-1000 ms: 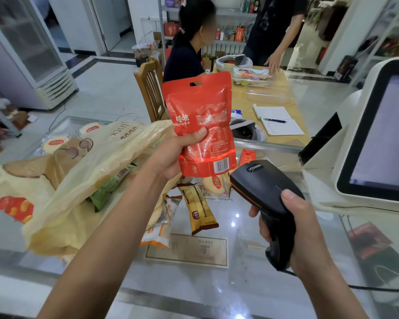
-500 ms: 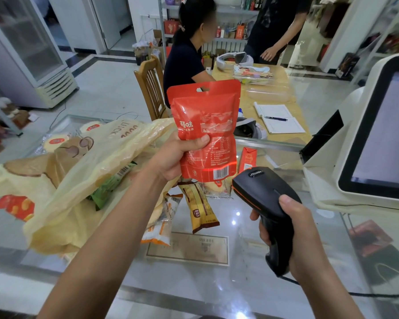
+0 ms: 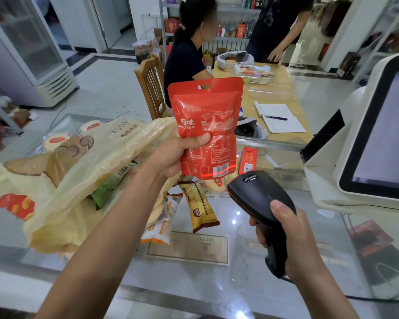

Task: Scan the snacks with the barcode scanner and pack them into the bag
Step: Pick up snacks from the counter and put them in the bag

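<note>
My left hand (image 3: 177, 150) grips a red snack pouch (image 3: 207, 120) upright above the glass counter (image 3: 251, 268), back side toward me. A red scan line lies across the barcode at the pouch's lower right corner. My right hand (image 3: 290, 240) holds the black barcode scanner (image 3: 260, 196) by its handle, its head just below and right of the pouch. The yellow plastic bag (image 3: 78, 171) lies open on the counter to the left, with a green packet (image 3: 108, 187) inside. A brown snack bar (image 3: 199, 207), an orange-and-white packet (image 3: 161, 222) and a small red carton (image 3: 248, 158) lie on the glass.
A white checkout terminal (image 3: 376, 139) with a screen stands at the right. The scanner's cable (image 3: 378, 299) runs off right along the counter. Beyond the counter are a wooden chair (image 3: 151, 86), a table (image 3: 293, 107) with a notebook, a seated person (image 3: 189, 51) and a standing person (image 3: 276, 26).
The pouch dropped slightly, and the scanner moved down and a little right. A red scan line now shows on the pouch's barcode.
</note>
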